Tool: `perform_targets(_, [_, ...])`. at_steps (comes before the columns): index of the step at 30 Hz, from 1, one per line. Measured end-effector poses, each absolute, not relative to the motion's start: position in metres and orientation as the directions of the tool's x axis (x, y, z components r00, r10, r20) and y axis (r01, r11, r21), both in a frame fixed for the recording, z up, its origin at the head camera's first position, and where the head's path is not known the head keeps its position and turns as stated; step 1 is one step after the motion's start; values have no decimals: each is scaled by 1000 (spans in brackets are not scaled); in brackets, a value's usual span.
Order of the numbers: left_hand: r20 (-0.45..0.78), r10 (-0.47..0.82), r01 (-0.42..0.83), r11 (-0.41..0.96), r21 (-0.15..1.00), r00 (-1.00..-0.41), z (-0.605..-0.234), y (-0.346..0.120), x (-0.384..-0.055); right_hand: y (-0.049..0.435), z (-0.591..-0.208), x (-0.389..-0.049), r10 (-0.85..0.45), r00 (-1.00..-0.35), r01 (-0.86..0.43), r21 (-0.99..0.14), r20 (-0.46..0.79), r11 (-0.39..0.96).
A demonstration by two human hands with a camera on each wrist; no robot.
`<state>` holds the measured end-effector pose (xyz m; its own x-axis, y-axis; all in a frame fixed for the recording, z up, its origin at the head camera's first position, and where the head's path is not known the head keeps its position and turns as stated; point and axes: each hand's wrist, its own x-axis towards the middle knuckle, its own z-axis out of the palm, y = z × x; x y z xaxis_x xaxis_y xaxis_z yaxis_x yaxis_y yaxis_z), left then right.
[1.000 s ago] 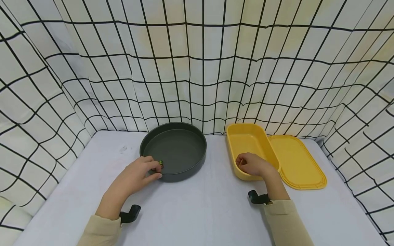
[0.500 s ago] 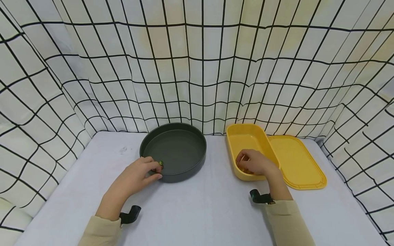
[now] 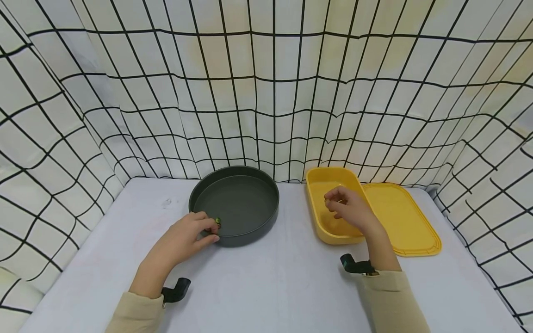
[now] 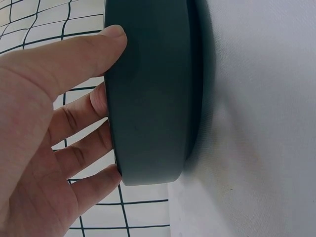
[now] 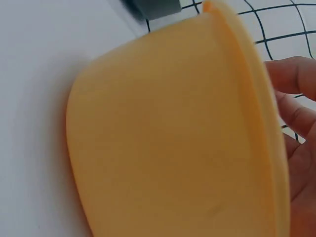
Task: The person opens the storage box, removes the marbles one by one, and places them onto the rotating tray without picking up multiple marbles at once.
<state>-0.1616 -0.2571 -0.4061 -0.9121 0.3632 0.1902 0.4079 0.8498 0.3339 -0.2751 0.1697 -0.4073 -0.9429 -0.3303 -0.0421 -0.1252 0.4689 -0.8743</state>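
Note:
At the left of the table stands a round dark grey cake pan (image 3: 237,203). My left hand (image 3: 189,236) grips its near left rim, the thumb (image 4: 108,47) against the outer wall and the other fingers over the inside. A small green and dark thing (image 3: 218,221) shows in the pan by those fingertips. Over the yellow rectangular plastic container (image 3: 314,210) is my right hand (image 3: 350,208), fingers bent and pointing left. In the right wrist view the container's wall hides the fingertips, so I cannot tell whether they pinch anything.
The flat yellow lid (image 3: 410,222) lies right of the container, partly under its edge. White cloth covers the table (image 3: 266,286). White walls with a black grid (image 3: 266,92) close in the back and both sides.
My right hand has risen from low in the yellow container and shifted up and slightly right. My left hand and the pan have stayed in place.

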Motion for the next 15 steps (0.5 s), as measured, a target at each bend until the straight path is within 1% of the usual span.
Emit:
perform_targets(4, [192,363,408,851,330,-912,-407,-258,-162,167,-405,-276,-339,-941,-117,-926,-12,359])
perform_targets(8, [192,364,409,850,331,-911,-407,-258,-162,164,-403,-274,-366,-931,-118,-953,9,278])
perform_targets(15, [192,366,411,848,336,-911,-408,-258,-162,156,-398,-270,-412,-911,-115,-974,25,196])
